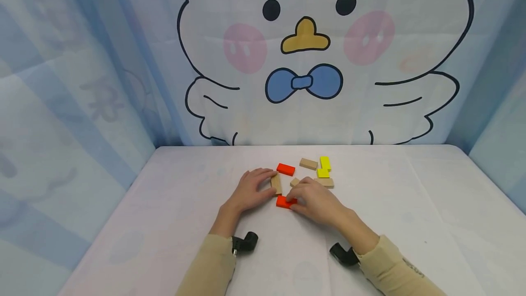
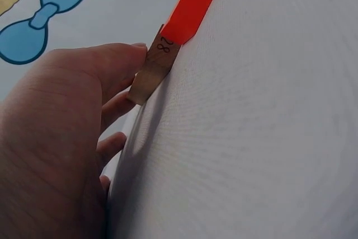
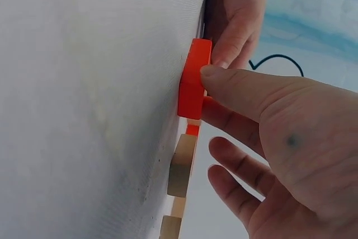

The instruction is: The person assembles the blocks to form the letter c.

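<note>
My left hand (image 1: 250, 190) pinches a plain wooden block (image 1: 276, 184) by its ends, thumb at the near end and fingers at the far end. The left wrist view shows a printed mark on the near end of that wooden block (image 2: 152, 74). With thumb and fingers, my right hand (image 1: 316, 201) pinches a red block (image 1: 283, 202) lying flat on the table. The left end of this red block (image 3: 194, 79) meets the wooden block's near end. Just beyond the left hand's fingers lies a second red block (image 1: 286, 169).
Behind the right hand lie a small wooden block (image 1: 294, 182), partly hidden, and another wooden block (image 1: 326, 182). Farther back are a tilted wooden block (image 1: 308, 164) and two yellow blocks (image 1: 325, 163). A printed curtain (image 1: 304, 122) hangs at the table's (image 1: 411, 223) far edge.
</note>
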The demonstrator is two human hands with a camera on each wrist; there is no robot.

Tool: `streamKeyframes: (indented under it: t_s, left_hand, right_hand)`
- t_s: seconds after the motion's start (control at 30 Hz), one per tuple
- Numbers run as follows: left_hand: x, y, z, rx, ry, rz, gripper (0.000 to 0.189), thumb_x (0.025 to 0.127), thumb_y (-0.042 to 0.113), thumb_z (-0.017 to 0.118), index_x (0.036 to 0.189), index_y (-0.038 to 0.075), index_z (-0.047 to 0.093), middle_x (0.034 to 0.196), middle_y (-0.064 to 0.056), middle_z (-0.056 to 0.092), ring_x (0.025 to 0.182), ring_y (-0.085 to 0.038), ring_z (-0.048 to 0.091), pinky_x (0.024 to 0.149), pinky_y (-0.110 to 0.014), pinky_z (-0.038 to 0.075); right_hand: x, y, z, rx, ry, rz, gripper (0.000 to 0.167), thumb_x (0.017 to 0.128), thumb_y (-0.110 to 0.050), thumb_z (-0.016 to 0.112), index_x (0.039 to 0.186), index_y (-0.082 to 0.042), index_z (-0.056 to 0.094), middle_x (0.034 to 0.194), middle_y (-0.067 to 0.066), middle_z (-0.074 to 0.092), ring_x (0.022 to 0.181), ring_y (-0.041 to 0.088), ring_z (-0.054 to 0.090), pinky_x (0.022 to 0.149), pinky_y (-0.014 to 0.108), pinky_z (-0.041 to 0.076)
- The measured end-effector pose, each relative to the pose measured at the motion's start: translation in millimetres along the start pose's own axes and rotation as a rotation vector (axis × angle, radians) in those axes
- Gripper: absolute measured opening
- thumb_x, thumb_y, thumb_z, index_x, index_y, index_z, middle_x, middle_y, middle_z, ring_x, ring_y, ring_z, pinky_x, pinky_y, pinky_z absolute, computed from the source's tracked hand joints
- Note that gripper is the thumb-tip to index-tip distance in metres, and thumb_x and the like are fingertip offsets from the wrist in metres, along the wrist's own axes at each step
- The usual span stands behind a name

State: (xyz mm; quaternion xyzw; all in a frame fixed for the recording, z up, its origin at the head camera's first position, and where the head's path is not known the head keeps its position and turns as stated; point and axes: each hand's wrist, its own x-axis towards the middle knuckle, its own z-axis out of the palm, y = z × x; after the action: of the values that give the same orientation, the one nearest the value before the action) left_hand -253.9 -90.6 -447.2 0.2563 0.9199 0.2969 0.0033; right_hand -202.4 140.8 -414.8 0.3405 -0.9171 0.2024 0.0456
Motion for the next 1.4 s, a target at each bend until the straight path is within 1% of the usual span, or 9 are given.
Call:
streamKeyframes:
  t_s: [0.17,0.37,0.6,0.97,1.4]
  left_hand:
    - [0.0,1.1,0.1,-0.004,-0.004,-0.008,0.051,0.097,0.034,0.062,0.144,0.017,0.058,0.148,-0.005,0.052,0.143,-0.031,0.036,0.119,-0.058,0.013]
    - [0.0,1.6,-0.3,0.000,-0.003,-0.011,0.051,0.096,0.034,0.062,0.144,0.017,0.058,0.148,-0.005,0.052,0.142,-0.030,0.037,0.119,-0.058,0.015]
    - [0.8,0.6,-0.4,0.003,-0.002,-0.002,0.051,0.096,0.034,0.062,0.144,0.016,0.058,0.148,-0.005,0.053,0.142,-0.031,0.037,0.118,-0.059,0.016]
    - [0.7,-1.3,1.1,0.011,-0.003,0.006,0.051,0.097,0.035,0.061,0.144,0.017,0.058,0.148,-0.005,0.052,0.143,-0.033,0.036,0.118,-0.059,0.016]
    - [0.5,-1.6,1.1,0.017,-0.007,0.007,0.053,0.096,0.037,0.061,0.145,0.018,0.057,0.149,-0.005,0.051,0.143,-0.035,0.035,0.118,-0.060,0.015]
  right_hand:
    - [0.4,-0.3,-0.1,-0.003,0.003,0.005,0.019,0.085,-0.014,0.083,0.103,-0.017,0.080,0.097,-0.009,0.072,0.103,0.018,0.057,0.090,0.038,0.052]
    - [-0.1,-0.4,-0.2,-0.004,0.011,-0.011,0.019,0.084,-0.014,0.083,0.103,-0.015,0.080,0.097,-0.008,0.073,0.102,0.018,0.057,0.089,0.038,0.053]
    - [0.3,-0.2,-0.3,-0.002,0.011,-0.018,0.019,0.085,-0.013,0.083,0.103,-0.015,0.080,0.096,-0.008,0.073,0.101,0.019,0.057,0.088,0.038,0.052]
    - [1.0,-1.6,1.6,-0.012,0.008,-0.012,0.018,0.085,-0.013,0.083,0.102,-0.015,0.080,0.096,-0.007,0.073,0.101,0.020,0.057,0.088,0.039,0.052]
    - [2.1,-3.0,1.8,-0.017,-0.008,0.002,0.019,0.084,-0.015,0.083,0.103,-0.015,0.080,0.097,-0.008,0.073,0.103,0.020,0.058,0.090,0.040,0.052]
